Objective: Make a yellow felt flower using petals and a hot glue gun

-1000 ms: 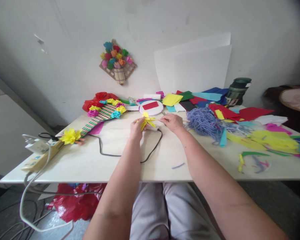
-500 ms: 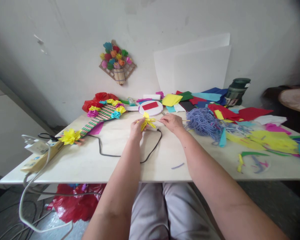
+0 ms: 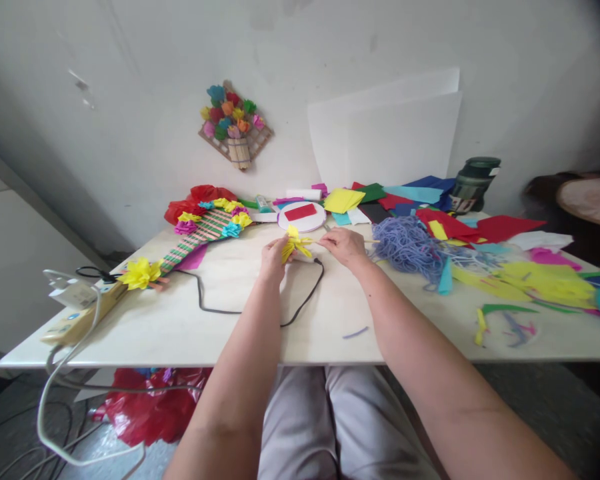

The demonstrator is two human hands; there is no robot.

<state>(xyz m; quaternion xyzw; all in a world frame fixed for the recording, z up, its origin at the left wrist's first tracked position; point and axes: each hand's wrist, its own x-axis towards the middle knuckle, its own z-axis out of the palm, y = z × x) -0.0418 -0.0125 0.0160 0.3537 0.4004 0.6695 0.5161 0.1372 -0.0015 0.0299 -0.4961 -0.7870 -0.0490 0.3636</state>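
Note:
Over the middle of the table, my left hand (image 3: 273, 257) is closed on a yellow paper flower (image 3: 295, 245), its petals poking out past the fingertips. My right hand (image 3: 345, 245) pinches a thin wooden stick (image 3: 373, 241); one end sticks out to the right of the hand, and a thin length runs left toward the flower. Whether stick and flower are joined is too small to tell. Just behind the hands lies a white round paddle (image 3: 310, 220) with a red rectangle (image 3: 301, 212) on it. A black cable (image 3: 310, 301) loops on the table below the flower.
A woven fan shape with paper flowers (image 3: 200, 233) lies at left, beside a power strip (image 3: 75, 323). Purple yarn (image 3: 405, 247), yellow crepe paper (image 3: 550, 280) and a dark green jar (image 3: 475, 183) are at right. A flower basket ornament (image 3: 239, 152) hangs on the wall.

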